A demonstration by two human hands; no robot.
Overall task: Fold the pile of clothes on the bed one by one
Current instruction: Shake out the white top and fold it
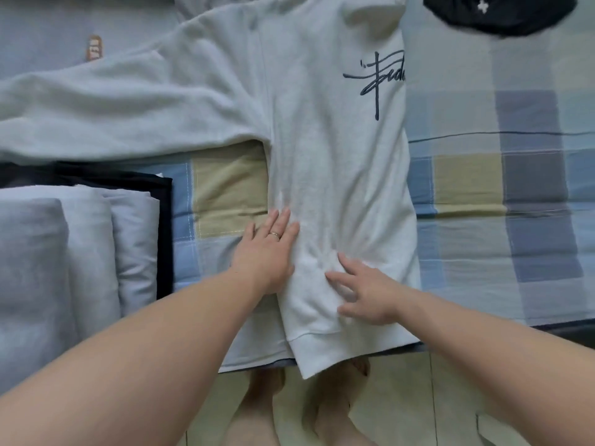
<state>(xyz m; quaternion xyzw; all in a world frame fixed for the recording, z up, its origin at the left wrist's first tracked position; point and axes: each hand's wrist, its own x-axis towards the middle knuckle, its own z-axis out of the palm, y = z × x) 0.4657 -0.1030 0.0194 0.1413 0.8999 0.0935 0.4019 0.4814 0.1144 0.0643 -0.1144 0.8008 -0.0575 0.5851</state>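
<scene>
The white sweatshirt [322,140] lies spread on the bed [483,188], its hem hanging slightly over the near edge. Its right side looks already turned in (the dark lettering is cut off at that edge), while the long sleeve [112,104] reaches away to the left.

The left hand [267,252] lies flat along the garment's left edge with its fingers straight, probably pinning the cloth. The right hand [363,291] rests near the hem, fingers spread and slightly bent, gripping nothing, seemingly smoothing wrinkles before the next fold.

A stack of folded clothes [80,246] sits just beside the sleeve and could crowd it as it swings in. A black garment [495,12] waits well apart, top right.
</scene>
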